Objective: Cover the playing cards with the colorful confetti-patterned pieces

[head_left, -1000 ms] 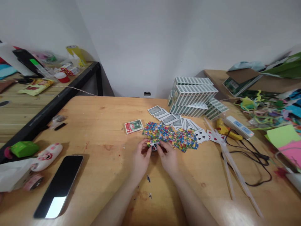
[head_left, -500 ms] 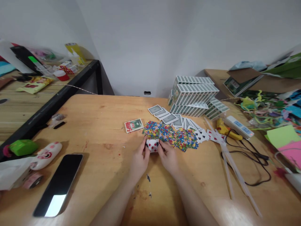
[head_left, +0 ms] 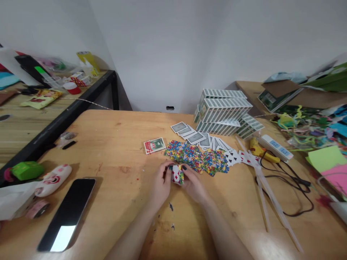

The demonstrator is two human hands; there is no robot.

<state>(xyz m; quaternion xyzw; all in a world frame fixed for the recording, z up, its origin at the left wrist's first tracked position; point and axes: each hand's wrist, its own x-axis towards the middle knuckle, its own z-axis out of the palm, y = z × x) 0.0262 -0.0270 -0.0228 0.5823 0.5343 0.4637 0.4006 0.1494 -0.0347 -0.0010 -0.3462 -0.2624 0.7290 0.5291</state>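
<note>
Between my two hands is a playing card with red diamonds, and a strip of colourful pattern shows along its right side. My left hand pinches its left edge; my right hand grips the right edge. Whether it is one card or more I cannot tell. Just beyond my fingers lies a spread of cards with a multicoloured pattern. Behind these, grey-backed playing cards are fanned out. Face-up club cards and heart cards lie to the right. A card box rests to the left of the spread.
Stacked striped card boxes stand at the back right. On the right are a yellow glue gun, a power strip, black cable and clear glue sticks. A phone lies front left, beside a green toy.
The card in my hands has turned from lying flat with its face fully showing to being bent or tilted, with the colourful pattern now visible. Both hands have shifted slightly.
</note>
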